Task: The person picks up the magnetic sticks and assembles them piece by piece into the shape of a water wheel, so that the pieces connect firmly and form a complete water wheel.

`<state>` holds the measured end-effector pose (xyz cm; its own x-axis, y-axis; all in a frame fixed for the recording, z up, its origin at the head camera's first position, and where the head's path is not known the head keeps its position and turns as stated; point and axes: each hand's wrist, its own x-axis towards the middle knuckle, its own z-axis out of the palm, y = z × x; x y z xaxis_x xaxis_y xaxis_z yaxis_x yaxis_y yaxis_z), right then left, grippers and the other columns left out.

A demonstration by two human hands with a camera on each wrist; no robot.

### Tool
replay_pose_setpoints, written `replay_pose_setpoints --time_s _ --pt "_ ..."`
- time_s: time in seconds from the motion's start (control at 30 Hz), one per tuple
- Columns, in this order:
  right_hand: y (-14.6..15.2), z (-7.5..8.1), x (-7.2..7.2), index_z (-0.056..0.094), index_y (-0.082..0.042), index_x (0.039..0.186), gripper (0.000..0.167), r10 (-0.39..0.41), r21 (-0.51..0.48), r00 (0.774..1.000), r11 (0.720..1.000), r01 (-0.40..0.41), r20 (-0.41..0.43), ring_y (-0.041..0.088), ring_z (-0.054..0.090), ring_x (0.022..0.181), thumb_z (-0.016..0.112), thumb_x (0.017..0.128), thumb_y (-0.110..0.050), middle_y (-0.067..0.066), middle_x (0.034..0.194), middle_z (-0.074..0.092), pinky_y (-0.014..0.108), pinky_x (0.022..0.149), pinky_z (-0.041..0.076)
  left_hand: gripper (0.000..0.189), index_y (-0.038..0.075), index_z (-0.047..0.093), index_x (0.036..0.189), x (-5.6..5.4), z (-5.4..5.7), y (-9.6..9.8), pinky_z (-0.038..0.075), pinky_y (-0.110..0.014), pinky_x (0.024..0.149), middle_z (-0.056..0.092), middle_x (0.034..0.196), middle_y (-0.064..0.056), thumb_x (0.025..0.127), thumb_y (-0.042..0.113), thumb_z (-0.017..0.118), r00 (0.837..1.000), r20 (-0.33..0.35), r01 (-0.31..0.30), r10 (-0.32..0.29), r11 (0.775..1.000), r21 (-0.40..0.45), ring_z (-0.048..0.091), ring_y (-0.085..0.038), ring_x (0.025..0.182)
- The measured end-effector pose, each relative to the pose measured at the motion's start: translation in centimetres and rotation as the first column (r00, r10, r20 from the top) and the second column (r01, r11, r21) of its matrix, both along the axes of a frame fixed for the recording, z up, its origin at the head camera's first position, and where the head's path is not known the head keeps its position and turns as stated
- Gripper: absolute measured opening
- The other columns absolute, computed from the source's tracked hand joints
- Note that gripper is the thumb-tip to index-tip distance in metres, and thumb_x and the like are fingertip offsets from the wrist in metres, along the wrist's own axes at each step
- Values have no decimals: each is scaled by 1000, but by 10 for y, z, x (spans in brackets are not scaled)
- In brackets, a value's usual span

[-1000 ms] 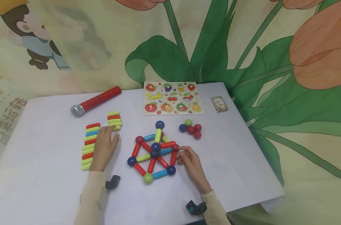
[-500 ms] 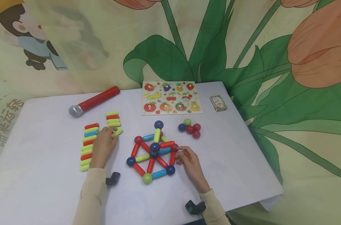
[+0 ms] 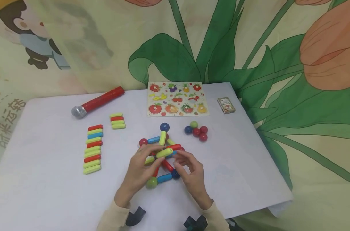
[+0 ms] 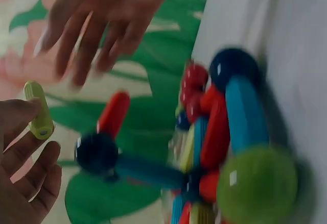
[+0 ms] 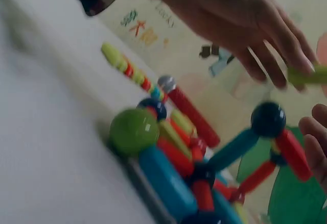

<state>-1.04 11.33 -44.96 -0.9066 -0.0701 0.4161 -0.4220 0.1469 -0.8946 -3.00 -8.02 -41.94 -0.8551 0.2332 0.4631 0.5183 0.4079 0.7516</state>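
- Pinching a yellow-green stick (image 3: pixel 164 152) between thumb and fingers, the left hand (image 3: pixel 138 165) is bearing it alone.
- The right hand (image 3: pixel 193 171) is hovering just beside the stick's far end, its fingers loosely bent and grasping nothing.
- The stick is hanging between the two hands, over the middle of a ball-and-stick model (image 3: pixel 167 166); the left wrist view is showing it apart from the model's raised dark blue ball (image 4: pixel 97 153).
- Judging by its build, the stick is probably weighing little and staying stiff under a firm pinch; it is hardly looking fragile.
- Its ridged sides are likely giving the fingertips some bite, though the surface is looking smooth enough to roll under a slack hold.
- Mid-length is seeming the best place to take hold, since that is leaving both ends free; the grey disc (image 4: pixel 43 131) in one end may be hiding a magnet, so a tug near the balls is worth expecting.
- The stick is appearing short and straight, with lengthwise ridges and slightly narrowed ends.
- It is matching, in shape and colour, several sticks lying in the long row (image 3: pixel 92 149) on the white table (image 3: pixel 235 166).
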Motion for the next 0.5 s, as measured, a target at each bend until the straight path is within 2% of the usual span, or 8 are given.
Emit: replay_pose_setpoints --time_s 0.1,0.23,0.33,0.43,0.5 --pt "-5 9 -2 59 2 118 36 7 10 997 1000 -6 -76 16 63 92 64 83 11 15 103 66 25 78 54 45 9 62 116 4 4 16 55 -34 84 66 111 1 75 5 81 999 -23 42 -43 999 -4 56 -13 104" --pt "-7 27 -4 61 6 111 34 -19 31 987 999 24 -157 17 61 85 66 78 15 15 98 64 28 70 54 43 9 63 112 5 6 27 55 -32 82 68 106 0 74 6 82 997 -74 17 -23 997 -70 56 -14 103" --pt "-5 40 -3 61 8 108 32 -44 41 985 998 51 -166 15 59 84 67 77 15 15 95 62 26 68 53 39 11 65 110 2 8 31 53 -27 80 68 104 1 75 9 82 993 -115 13 -28 992 -129 55 -14 99" --pt "-1 40 -5 60 10 105 28 -86 23 983 996 91 -160 12 59 86 66 78 16 17 95 62 22 69 52 38 11 66 109 -2 9 33 52 -29 80 67 105 0 75 15 82 987 -155 14 -41 985 -171 55 -14 97" --pt "4 41 -8 59 11 105 27 -120 15 981 992 124 -152 10 58 89 65 79 16 18 96 62 21 71 51 40 10 66 110 -6 8 33 51 -34 84 66 108 -2 75 19 83 982 -189 -12 -28 978 -207 55 -17 100"
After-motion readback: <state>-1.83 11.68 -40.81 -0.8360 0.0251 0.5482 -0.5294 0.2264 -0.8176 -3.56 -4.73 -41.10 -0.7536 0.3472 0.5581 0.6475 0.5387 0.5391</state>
